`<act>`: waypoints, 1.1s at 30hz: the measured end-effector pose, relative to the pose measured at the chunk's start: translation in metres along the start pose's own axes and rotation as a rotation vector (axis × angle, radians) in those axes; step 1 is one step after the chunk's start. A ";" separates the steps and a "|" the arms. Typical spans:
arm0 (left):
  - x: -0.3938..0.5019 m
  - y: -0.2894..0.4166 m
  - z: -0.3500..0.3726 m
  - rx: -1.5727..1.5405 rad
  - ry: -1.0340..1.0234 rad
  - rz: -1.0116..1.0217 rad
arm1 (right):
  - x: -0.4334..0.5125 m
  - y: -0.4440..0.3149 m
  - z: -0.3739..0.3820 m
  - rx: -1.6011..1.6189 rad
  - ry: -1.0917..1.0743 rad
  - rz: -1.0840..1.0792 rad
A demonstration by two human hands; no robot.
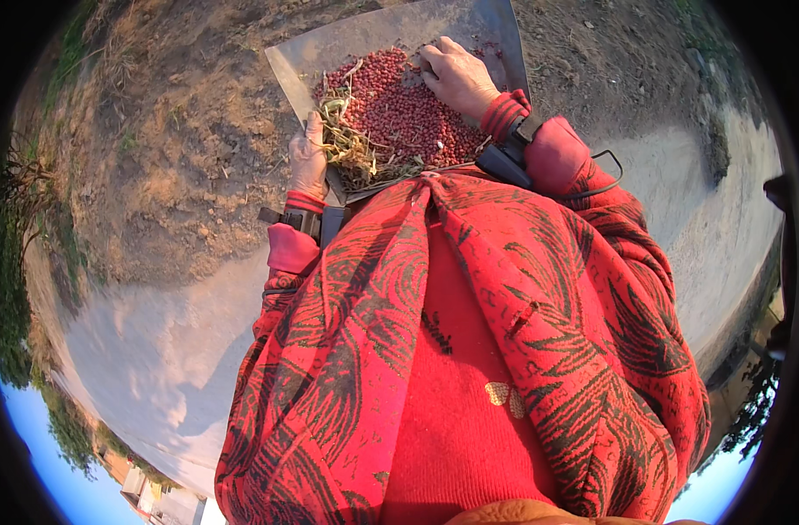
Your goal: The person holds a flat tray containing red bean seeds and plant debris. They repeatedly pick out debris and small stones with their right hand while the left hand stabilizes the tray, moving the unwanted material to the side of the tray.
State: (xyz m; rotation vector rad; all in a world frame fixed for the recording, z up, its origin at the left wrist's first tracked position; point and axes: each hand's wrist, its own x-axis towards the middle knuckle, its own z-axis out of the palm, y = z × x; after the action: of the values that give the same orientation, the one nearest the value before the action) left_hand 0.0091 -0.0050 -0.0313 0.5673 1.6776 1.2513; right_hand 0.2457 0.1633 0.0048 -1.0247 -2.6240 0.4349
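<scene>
A metal scoop-like tray [284, 69] leans against my front at waist height, holding many small red beans [399, 111]. Dry plant stalks and pods [350, 154] lie heaped along its left and near side. My left hand [309, 157] grips the tray's left edge, thumb over the rim. Over the beans at the right is my right hand [455, 75], its fingers bent down at them; whether it pinches anything is hidden. Black devices are strapped to both wrists, the right one [508, 157] with a cable.
Bare rough soil [189, 131] lies beyond and beside the tray. A pale concrete path [150, 354] curves around me on both sides. Green plants [9, 262] stand at the far left, and a stone edge [714, 141] runs along the right.
</scene>
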 end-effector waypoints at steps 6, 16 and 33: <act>-0.007 0.008 0.004 0.006 0.028 0.029 | 0.004 0.000 0.006 -0.057 -0.020 -0.001; -0.011 0.014 0.009 -0.023 0.031 0.003 | 0.009 -0.005 0.009 -0.110 -0.051 -0.048; 0.001 -0.005 0.000 0.089 0.041 0.099 | 0.003 0.065 -0.098 -0.177 0.488 0.224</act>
State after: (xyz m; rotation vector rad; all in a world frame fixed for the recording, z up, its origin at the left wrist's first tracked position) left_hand 0.0096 -0.0065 -0.0362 0.6894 1.7647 1.2705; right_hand 0.3193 0.2276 0.0703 -1.2974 -2.1482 -0.0104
